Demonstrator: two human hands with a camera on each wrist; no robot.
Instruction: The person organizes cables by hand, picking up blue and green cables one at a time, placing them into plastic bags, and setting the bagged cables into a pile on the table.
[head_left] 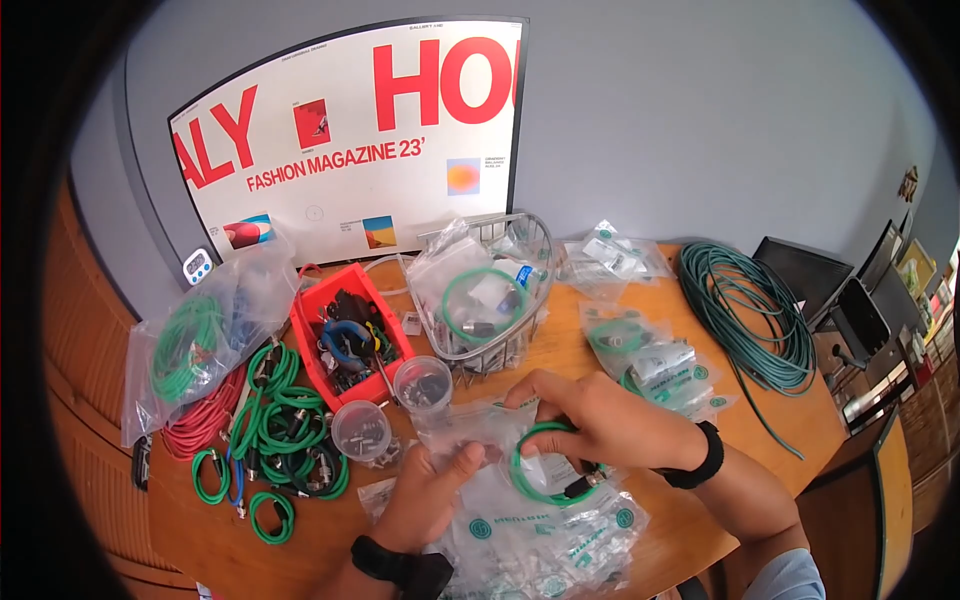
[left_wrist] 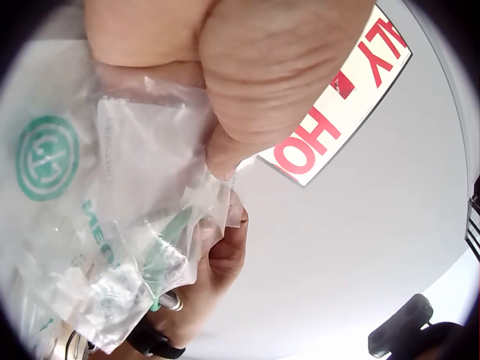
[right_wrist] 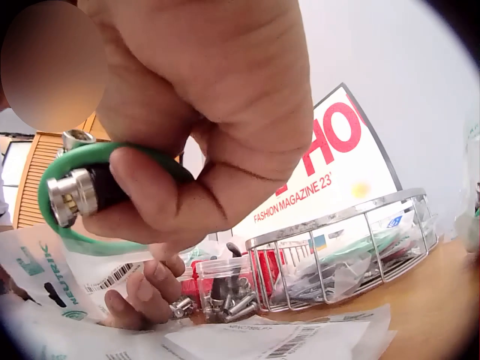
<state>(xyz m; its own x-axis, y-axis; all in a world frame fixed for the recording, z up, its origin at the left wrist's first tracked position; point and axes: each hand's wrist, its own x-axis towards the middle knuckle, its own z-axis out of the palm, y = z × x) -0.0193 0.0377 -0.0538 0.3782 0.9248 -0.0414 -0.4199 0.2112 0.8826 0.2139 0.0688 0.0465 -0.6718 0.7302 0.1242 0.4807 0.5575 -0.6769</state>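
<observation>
My right hand (head_left: pixel 625 425) grips a small coil of green cable (head_left: pixel 517 472) over the middle of the table. Its metal-ended connector (right_wrist: pixel 71 196) juts out between the fingers in the right wrist view. My left hand (head_left: pixel 420 505) pinches a clear plastic bag (left_wrist: pixel 150 150) with green print between thumb and fingers. In the head view the coil overlaps this bag, and the right fingertips are right at its upper edge. More printed clear bags (head_left: pixel 545 560) lie in a pile beneath both hands.
A wire basket (head_left: pixel 548 270) of bagged parts stands behind the hands, beside a red bin (head_left: pixel 312 365) of tools. Two clear cups (head_left: pixel 423 384) hold small metal parts. Green cables (head_left: pixel 270 430) heap at left; a large dark green cable coil (head_left: pixel 745 325) lies at right.
</observation>
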